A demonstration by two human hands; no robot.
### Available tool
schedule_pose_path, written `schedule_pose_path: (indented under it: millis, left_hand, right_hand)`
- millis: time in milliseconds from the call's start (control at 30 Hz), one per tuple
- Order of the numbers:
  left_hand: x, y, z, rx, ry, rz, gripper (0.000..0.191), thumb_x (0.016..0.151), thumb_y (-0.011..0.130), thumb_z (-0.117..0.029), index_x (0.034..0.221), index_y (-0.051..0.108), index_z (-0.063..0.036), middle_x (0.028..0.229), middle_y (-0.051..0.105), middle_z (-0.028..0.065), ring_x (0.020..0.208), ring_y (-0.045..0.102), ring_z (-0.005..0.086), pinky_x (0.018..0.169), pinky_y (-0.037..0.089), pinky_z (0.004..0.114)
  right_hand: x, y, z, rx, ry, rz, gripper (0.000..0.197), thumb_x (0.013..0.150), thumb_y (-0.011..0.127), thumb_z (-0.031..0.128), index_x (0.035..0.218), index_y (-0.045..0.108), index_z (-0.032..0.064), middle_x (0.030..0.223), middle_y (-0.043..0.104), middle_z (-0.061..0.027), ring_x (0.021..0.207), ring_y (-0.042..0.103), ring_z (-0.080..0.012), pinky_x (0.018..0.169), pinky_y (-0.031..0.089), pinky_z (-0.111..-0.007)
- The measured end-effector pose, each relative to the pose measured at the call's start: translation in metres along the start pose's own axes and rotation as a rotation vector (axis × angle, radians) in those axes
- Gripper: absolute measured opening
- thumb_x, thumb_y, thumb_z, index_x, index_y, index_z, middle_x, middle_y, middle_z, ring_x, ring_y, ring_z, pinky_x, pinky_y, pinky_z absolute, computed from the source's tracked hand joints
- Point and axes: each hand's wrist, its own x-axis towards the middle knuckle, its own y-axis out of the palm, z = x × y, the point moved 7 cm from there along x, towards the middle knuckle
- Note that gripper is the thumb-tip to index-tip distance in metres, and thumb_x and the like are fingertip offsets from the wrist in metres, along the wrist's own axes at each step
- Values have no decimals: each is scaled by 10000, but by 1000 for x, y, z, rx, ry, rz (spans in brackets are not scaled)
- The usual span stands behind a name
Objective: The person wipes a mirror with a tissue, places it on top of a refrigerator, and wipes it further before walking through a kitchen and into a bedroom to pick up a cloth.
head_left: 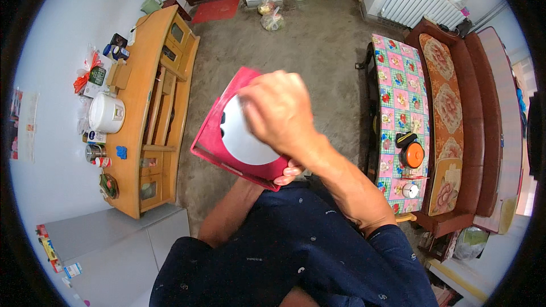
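A pinkish-red square frame (204, 140) with a round, pale mirror-like face (245, 145) is tilted in front of my chest. My left hand (290, 172) supports it from behind. Only its fingertips show, wrapped around the lower right edge; the rest is hidden by the frame. Over the upper right of the round face is my right hand (279, 104), its fingers curled and blurred by motion. Whether those fingers hold anything is not visible. Small dark notches or reflections mark the left rim of the round face.
On the left, a wooden cabinet (140, 94) bears a white bucket (106, 113), near a grey refrigerator (111, 238). To the right, a table with a patterned cloth (394, 81) carries an orange-lidded pot (413, 155) beside a brown sofa (475, 136). Plastic bags (272, 20) lie on the floor ahead.
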Motion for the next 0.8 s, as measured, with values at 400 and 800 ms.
schedule_pose_path:
  millis: [400,800]
  left_hand:
    - [-2,1,-3,-64,-45,53,325,992,521,-352,1173,478,-85,1121,467,90,1075,494,236,926,416,337]
    - [-20,-4,-11,-57,-78,99,273,1019,512,-336,1157,481,-102,1100,468,56,1039,504,216,900,423,309]
  right_hand:
    - [-2,-3,8,34,2,12,189,731,705,59,915,681,95,869,642,-43,807,593,-260,726,441,-399]
    - [-36,-6,51,129,26,94,204,726,688,51,927,661,78,882,630,-56,829,591,-250,725,437,-384]
